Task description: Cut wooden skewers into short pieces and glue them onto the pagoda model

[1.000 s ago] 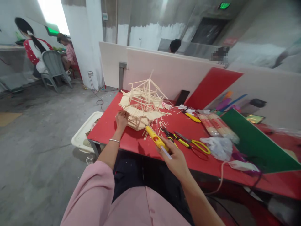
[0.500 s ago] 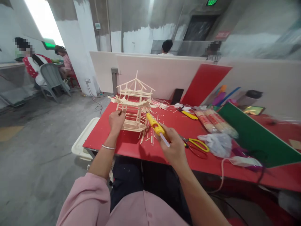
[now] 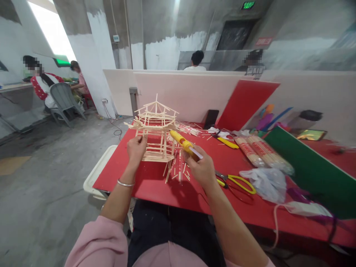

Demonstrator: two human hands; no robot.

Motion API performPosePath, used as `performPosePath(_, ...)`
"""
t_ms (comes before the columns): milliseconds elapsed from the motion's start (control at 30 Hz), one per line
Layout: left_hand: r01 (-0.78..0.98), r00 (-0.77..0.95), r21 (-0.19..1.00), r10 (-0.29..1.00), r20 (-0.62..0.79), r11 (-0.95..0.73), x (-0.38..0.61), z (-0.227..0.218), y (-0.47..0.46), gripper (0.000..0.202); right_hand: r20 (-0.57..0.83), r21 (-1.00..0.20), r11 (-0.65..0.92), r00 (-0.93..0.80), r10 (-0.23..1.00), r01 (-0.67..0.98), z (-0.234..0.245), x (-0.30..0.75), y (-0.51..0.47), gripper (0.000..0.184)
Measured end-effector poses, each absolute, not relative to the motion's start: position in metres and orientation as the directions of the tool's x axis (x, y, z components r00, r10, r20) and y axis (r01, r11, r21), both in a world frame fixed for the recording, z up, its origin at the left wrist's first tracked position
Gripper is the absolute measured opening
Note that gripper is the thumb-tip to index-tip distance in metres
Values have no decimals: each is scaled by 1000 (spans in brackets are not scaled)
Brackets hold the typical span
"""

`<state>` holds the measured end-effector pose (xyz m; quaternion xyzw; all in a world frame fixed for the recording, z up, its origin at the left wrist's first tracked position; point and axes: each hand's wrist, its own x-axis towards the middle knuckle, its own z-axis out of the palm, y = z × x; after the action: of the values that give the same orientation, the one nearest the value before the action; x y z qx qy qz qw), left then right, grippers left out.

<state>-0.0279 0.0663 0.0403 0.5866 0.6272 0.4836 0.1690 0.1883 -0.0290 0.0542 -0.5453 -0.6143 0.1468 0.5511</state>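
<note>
A pavilion model (image 3: 157,128) of thin wooden sticks, with a peaked roof frame, stands over the red table. My left hand (image 3: 136,149) is closed on its left side, fingers pinching a post of the frame. In my right hand (image 3: 200,166) is a yellow hot glue gun (image 3: 182,141), with a whitish glue stick jutting from its back. The gun's nozzle points up and left, at the model's right side just under the lower eave; whether it touches cannot be made out. Loose sticks (image 3: 180,167) lie beside and behind the model.
Yellow-handled scissors (image 3: 239,183), a yellow-handled tool (image 3: 228,142), bagged stick bundles (image 3: 261,152) and a plastic bag (image 3: 265,181) lie on the red table (image 3: 155,189) to the right. A green board (image 3: 311,174) leans behind them. A black phone (image 3: 211,118) stands against the white partition (image 3: 183,92). Other people sit farther off.
The view has tilted slightly, so the table sits lower. The glue gun is more level, its nozzle nearer the model's eave. My left hand keeps its hold on the model.
</note>
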Motion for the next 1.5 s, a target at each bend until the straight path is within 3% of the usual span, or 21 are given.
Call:
performPosePath(433,534,-272,833,902,335,-148,-26,43,71,42,503,-787,306,269,822,536,75,198,-28,34)
performPosePath(1000,512,-268,848,912,311,-138,-26,42,71,44,534,-723,352,158,830,594,67,186,-24,33)
performPosePath(1500,533,-273,834,905,326,-140,-26,40,70,44,648,-587,432,77,758,684,51,178,-11,37)
